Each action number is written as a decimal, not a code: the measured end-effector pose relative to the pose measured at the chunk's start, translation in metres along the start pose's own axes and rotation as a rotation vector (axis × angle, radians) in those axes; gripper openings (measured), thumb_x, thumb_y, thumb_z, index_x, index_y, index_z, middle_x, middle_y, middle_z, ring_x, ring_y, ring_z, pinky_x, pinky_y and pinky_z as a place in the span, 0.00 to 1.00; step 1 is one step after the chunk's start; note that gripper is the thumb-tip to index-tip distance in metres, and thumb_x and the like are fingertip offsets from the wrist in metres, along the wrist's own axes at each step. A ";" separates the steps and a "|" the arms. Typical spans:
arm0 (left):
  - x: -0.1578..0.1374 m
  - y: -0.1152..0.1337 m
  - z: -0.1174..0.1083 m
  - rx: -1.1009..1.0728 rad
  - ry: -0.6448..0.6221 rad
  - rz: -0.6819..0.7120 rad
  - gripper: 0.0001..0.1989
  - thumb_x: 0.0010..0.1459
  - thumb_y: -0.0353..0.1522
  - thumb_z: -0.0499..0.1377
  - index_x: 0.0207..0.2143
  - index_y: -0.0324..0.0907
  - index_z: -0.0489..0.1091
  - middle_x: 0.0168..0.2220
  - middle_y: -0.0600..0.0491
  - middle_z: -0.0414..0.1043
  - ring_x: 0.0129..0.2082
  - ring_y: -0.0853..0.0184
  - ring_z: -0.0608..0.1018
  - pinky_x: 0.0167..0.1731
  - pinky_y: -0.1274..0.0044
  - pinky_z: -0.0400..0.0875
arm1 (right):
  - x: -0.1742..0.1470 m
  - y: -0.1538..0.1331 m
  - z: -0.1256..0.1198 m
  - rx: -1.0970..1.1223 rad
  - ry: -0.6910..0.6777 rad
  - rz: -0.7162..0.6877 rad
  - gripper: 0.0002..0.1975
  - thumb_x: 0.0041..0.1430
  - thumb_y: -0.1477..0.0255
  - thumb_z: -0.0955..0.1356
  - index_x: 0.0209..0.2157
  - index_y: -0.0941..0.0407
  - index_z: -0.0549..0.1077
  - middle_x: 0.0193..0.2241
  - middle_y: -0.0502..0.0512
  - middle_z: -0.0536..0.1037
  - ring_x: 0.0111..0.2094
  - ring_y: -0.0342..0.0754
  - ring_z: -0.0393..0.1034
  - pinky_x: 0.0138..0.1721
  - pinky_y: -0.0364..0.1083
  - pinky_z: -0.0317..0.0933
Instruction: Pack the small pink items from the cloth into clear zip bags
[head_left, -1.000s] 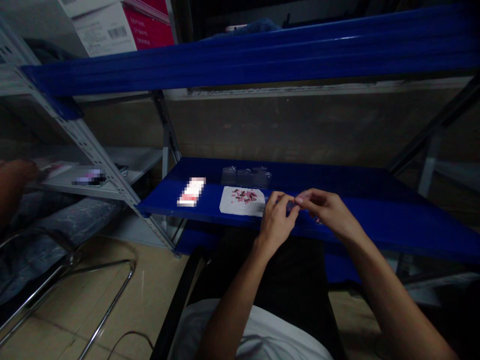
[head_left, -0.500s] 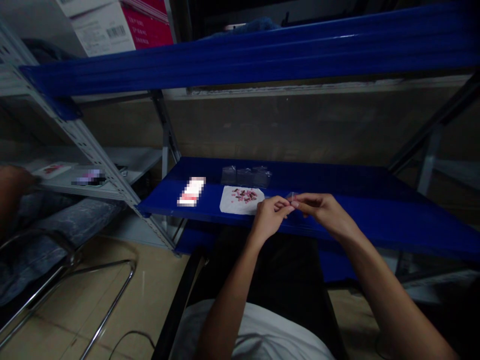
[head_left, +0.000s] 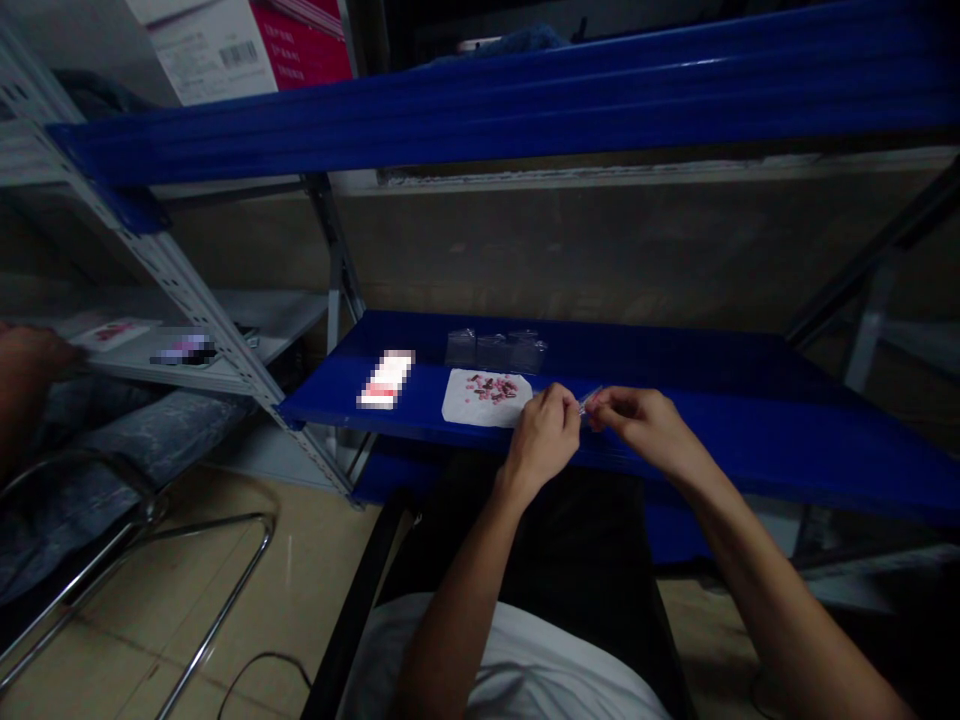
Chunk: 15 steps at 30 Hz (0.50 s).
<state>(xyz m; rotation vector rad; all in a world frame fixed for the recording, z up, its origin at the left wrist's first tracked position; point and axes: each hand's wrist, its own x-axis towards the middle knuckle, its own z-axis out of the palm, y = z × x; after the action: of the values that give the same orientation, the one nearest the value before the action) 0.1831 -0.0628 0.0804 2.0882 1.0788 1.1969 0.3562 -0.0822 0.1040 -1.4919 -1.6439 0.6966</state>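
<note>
Between my two hands is a small clear plastic bag, held above the front edge of the blue shelf. My left hand has its fingers closed at the bag's left side. My right hand pinches the other side between thumb and fingertips. Fingers cover much of the bag, so its contents cannot be made out. Just left of my left hand lies a white sheet with a loose pile of small pink and dark red pieces on it. Behind the sheet, several clear plastic bags lie flat in a row.
A phone-like bright, blurred-out object lies left of the sheet. The blue upper beam crosses above the shelf. On the left, another person's hand is near a grey shelf, with a metal chair frame below.
My hands have drawn slightly apart, and more of the clear bag shows between them. My left hand has turned so its back faces up. The view has shifted slightly.
</note>
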 end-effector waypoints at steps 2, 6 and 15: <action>-0.001 0.004 0.002 0.077 -0.002 -0.010 0.06 0.68 0.28 0.52 0.37 0.43 0.67 0.37 0.47 0.76 0.41 0.60 0.80 0.47 0.70 0.75 | -0.001 -0.001 0.002 -0.099 0.031 -0.028 0.10 0.55 0.63 0.68 0.30 0.53 0.78 0.27 0.54 0.82 0.30 0.52 0.76 0.33 0.47 0.65; -0.004 0.011 0.008 0.162 -0.009 -0.049 0.07 0.69 0.28 0.50 0.39 0.42 0.66 0.39 0.43 0.76 0.43 0.57 0.80 0.45 0.69 0.75 | -0.003 -0.007 0.008 -0.310 0.114 -0.062 0.08 0.54 0.66 0.65 0.28 0.53 0.74 0.24 0.53 0.80 0.27 0.50 0.72 0.31 0.47 0.59; -0.002 0.001 -0.003 0.206 0.120 -0.140 0.07 0.69 0.27 0.49 0.41 0.40 0.67 0.37 0.42 0.76 0.39 0.58 0.81 0.42 0.70 0.74 | -0.007 -0.017 0.017 -0.363 0.117 0.008 0.10 0.54 0.64 0.65 0.22 0.52 0.69 0.19 0.53 0.75 0.23 0.49 0.68 0.28 0.46 0.54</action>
<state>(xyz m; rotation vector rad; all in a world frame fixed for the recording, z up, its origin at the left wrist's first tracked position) 0.1808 -0.0650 0.0818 2.0718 1.4330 1.1979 0.3330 -0.0894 0.1075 -1.7561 -1.7383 0.3157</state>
